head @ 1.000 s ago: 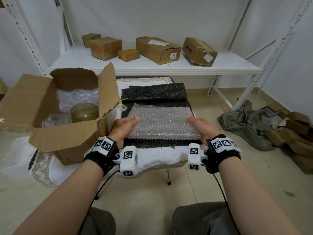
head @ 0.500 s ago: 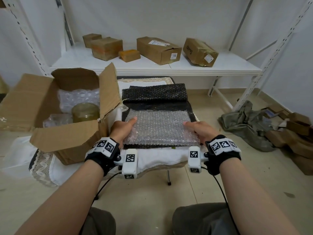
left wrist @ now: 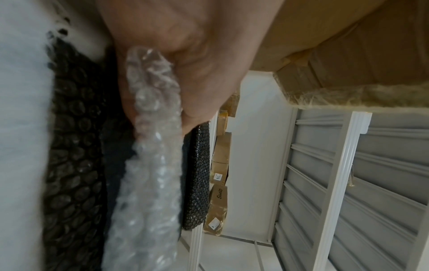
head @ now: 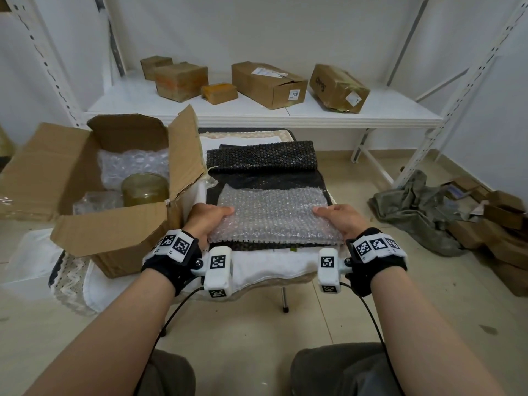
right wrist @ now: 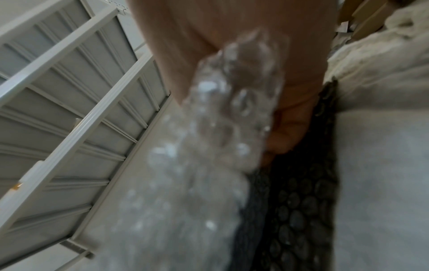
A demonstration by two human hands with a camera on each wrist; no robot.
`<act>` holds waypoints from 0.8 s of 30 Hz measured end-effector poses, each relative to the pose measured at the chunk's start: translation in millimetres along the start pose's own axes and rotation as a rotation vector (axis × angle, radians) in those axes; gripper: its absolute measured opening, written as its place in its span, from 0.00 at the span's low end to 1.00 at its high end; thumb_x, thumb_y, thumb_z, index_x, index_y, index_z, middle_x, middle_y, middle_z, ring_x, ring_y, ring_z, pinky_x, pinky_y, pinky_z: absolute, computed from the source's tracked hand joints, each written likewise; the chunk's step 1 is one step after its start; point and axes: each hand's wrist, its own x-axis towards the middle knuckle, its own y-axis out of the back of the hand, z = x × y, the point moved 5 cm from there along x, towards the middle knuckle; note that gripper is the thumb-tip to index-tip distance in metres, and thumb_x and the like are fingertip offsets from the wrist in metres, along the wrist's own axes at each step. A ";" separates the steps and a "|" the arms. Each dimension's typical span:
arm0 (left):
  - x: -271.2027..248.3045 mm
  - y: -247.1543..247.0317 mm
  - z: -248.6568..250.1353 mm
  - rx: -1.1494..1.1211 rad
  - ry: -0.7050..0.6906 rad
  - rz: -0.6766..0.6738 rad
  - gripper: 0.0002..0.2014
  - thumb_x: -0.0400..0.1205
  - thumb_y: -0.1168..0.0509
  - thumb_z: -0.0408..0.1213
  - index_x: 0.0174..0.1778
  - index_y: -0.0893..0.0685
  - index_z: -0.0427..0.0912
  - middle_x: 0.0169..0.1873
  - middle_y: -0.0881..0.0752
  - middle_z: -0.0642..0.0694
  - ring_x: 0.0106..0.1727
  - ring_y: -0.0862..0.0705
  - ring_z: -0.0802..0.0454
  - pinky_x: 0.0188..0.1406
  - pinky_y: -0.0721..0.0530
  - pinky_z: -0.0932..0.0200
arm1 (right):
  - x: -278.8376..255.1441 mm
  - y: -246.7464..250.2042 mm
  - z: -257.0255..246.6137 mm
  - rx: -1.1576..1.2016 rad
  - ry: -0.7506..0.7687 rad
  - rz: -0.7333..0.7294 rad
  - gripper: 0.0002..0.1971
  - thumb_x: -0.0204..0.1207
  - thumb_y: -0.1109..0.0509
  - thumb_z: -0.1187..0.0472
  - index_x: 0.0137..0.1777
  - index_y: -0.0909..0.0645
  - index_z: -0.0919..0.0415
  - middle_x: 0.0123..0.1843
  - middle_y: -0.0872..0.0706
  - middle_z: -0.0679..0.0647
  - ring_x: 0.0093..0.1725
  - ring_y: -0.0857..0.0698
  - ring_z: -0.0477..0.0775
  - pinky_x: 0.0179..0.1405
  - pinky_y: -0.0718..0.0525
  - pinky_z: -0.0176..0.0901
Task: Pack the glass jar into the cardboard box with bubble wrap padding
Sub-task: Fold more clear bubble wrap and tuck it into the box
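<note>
A clear bubble wrap sheet (head: 274,215) lies over black bubble wrap (head: 263,160) on the small table. My left hand (head: 207,220) pinches its left edge, thumb on top, and my right hand (head: 338,218) pinches its right edge. In the left wrist view the clear bubble wrap sheet (left wrist: 150,165) runs between thumb and fingers; in the right wrist view the same sheet (right wrist: 220,128) is blurred in my grip. The glass jar (head: 144,188) stands inside the open cardboard box (head: 111,232) at the left, with clear bubble wrap padding (head: 133,164) behind it.
A white cloth (head: 271,258) covers the table's front edge. The box's right flap (head: 184,150) stands up beside the black wrap. A white shelf (head: 257,112) behind holds several cardboard boxes. A grey cloth heap (head: 414,207) and flattened cardboard lie on the floor at the right.
Both hands have drawn the clear sheet toward me and lowered it onto the black wrap. Their fingers have slipped under its edges, thumbs on top.
</note>
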 end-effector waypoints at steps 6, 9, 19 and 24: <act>-1.9 0.7 0.2 -0.041 -0.009 0.034 0.21 0.74 0.25 0.53 0.45 0.13 0.35 0.42 0.10 0.38 0.48 0.10 0.37 0.57 0.14 0.42 | -4.8 -1.1 -1.0 0.000 -0.019 -0.054 0.31 0.65 0.18 0.41 0.58 0.20 0.65 0.52 0.11 0.60 0.49 0.12 0.60 0.55 0.15 0.53; -2.1 2.2 2.4 -0.053 -0.012 0.066 0.25 0.77 0.30 0.59 0.50 0.14 0.37 0.44 0.13 0.40 0.50 0.13 0.39 0.51 0.15 0.49 | -6.6 -4.5 -2.7 0.040 0.010 -0.092 0.22 0.70 0.18 0.52 0.53 0.23 0.63 0.48 0.13 0.62 0.46 0.15 0.60 0.57 0.15 0.57; -12.5 2.5 25.0 -0.127 -0.267 0.117 0.15 0.80 0.29 0.34 0.58 0.27 0.41 0.45 0.18 0.45 0.39 0.19 0.54 0.34 0.22 0.62 | -16.2 5.4 -23.0 0.329 0.229 0.020 0.26 0.79 0.30 0.71 0.70 0.34 0.50 0.44 0.15 0.57 0.34 0.21 0.49 0.32 0.22 0.42; -25.0 -7.8 36.7 -0.060 -0.397 -0.042 0.15 0.84 0.41 0.26 0.50 0.10 0.46 0.54 0.12 0.56 0.55 0.17 0.60 0.46 0.24 0.74 | -29.0 6.0 -37.3 0.214 0.365 -0.020 0.16 0.84 0.39 0.70 0.61 0.15 0.52 0.57 0.12 0.51 0.29 0.27 0.42 0.24 0.27 0.32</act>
